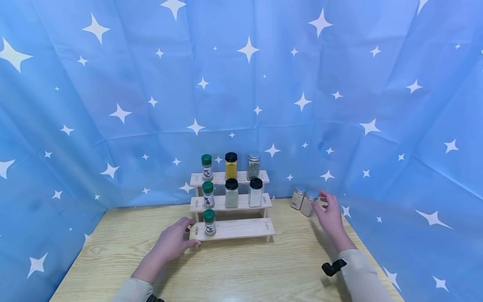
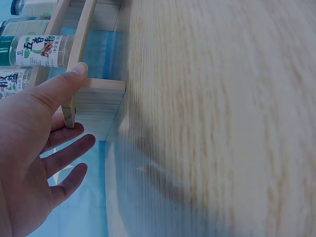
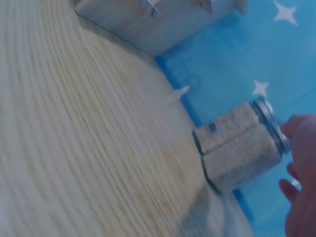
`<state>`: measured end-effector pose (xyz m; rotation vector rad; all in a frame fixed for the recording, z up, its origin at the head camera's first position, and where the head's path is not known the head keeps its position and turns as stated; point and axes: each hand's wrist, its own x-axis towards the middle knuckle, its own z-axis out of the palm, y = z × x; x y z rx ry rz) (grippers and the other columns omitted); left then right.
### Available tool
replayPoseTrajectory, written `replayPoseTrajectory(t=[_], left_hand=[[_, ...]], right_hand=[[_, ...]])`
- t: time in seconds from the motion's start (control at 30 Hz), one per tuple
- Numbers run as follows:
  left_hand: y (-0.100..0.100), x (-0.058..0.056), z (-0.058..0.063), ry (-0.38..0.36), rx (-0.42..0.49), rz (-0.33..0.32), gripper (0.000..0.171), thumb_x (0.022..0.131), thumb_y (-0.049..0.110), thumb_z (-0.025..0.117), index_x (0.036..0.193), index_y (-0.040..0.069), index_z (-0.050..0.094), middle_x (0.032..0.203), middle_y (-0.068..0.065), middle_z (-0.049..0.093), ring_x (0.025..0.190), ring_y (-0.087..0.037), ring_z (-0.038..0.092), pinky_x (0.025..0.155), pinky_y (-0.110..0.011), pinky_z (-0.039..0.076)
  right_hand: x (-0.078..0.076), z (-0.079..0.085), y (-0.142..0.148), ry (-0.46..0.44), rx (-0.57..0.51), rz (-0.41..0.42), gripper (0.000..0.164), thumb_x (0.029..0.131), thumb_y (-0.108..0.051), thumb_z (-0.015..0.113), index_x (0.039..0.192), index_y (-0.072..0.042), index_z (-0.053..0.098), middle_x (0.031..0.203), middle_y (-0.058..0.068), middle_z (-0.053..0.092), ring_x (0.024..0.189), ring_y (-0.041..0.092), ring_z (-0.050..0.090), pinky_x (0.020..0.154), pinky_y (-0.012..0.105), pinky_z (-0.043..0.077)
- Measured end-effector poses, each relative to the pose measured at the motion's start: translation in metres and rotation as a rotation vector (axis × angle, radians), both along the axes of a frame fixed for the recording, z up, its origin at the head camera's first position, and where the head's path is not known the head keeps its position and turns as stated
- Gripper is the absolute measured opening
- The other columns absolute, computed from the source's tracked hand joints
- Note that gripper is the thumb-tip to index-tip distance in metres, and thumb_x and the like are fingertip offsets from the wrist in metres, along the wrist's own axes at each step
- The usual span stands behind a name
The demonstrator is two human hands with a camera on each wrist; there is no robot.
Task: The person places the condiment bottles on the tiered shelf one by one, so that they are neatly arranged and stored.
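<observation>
My left hand (image 1: 174,240) pinches the left end of the lowest step of a three-step wooden spice rack (image 1: 241,228). In the left wrist view its thumb lies on the step's front edge, one finger goes behind the board and the others spread loosely. Near that hand, a green-capped spice jar (image 1: 209,222) stands on the lowest step. My right hand (image 1: 332,216) is at two silver-lidded glass jars at the table's back right. Its fingers are parted beside the lid of the nearer jar (image 1: 309,204); the other jar (image 1: 297,199) stands close against it.
The middle step holds a green-capped jar (image 1: 208,194) and two black-capped jars. On the top step stand a green-capped jar (image 1: 206,167), a yellow-filled jar (image 1: 231,167) and a silver-lidded jar of herbs (image 1: 253,167). A starry blue curtain (image 1: 241,92) borders the wooden table (image 1: 234,272).
</observation>
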<state>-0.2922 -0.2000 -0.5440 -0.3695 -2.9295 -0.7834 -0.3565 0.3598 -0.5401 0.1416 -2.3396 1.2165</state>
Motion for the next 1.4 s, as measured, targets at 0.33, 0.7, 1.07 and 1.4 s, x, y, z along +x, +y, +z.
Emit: replayPoseTrajectory(t=[0.33, 0.7, 1.07, 1.4], left_hand=[[0.000, 0.000, -0.001, 0.003, -0.004, -0.002, 0.074, 0.084, 0.039, 0.098, 0.146, 0.013, 0.067, 0.131, -0.001, 0.071, 0.112, -0.024, 0.072, 0.095, -0.052, 0.063], [0.000, 0.001, 0.000, -0.002, 0.004, -0.010, 0.075, 0.085, 0.039, 0.098, 0.147, 0.012, 0.066, 0.133, -0.002, 0.071, 0.113, -0.025, 0.072, 0.096, -0.053, 0.063], [0.000, 0.001, 0.002, -0.001, 0.000, -0.004, 0.074, 0.086, 0.037, 0.098, 0.148, 0.011, 0.066, 0.134, -0.003, 0.071, 0.113, -0.026, 0.072, 0.096, -0.054, 0.063], [0.000, 0.000, 0.001, -0.002, 0.001, -0.002, 0.073, 0.085, 0.037, 0.098, 0.147, 0.012, 0.067, 0.133, -0.002, 0.071, 0.113, -0.025, 0.073, 0.095, -0.053, 0.063]], right_hand=[[-0.013, -0.003, 0.011, -0.135, -0.011, 0.142, 0.068, 0.114, -0.020, 0.066, 0.168, 0.005, 0.033, 0.164, 0.036, 0.042, 0.149, 0.057, 0.042, 0.121, 0.073, 0.037], [-0.025, -0.009, 0.015, -0.156, -0.030, 0.191, 0.068, 0.114, -0.015, 0.065, 0.168, 0.008, 0.031, 0.159, 0.037, 0.045, 0.147, 0.058, 0.046, 0.121, 0.071, 0.040], [-0.025, -0.012, 0.014, -0.184, -0.022, 0.129, 0.064, 0.112, -0.022, 0.071, 0.165, 0.002, 0.043, 0.153, 0.029, 0.054, 0.138, 0.045, 0.057, 0.114, 0.059, 0.052], [-0.007, -0.008, -0.001, -0.170, -0.144, 0.108, 0.062, 0.103, -0.018, 0.082, 0.152, 0.003, 0.051, 0.145, 0.028, 0.057, 0.127, 0.027, 0.059, 0.094, 0.008, 0.051]])
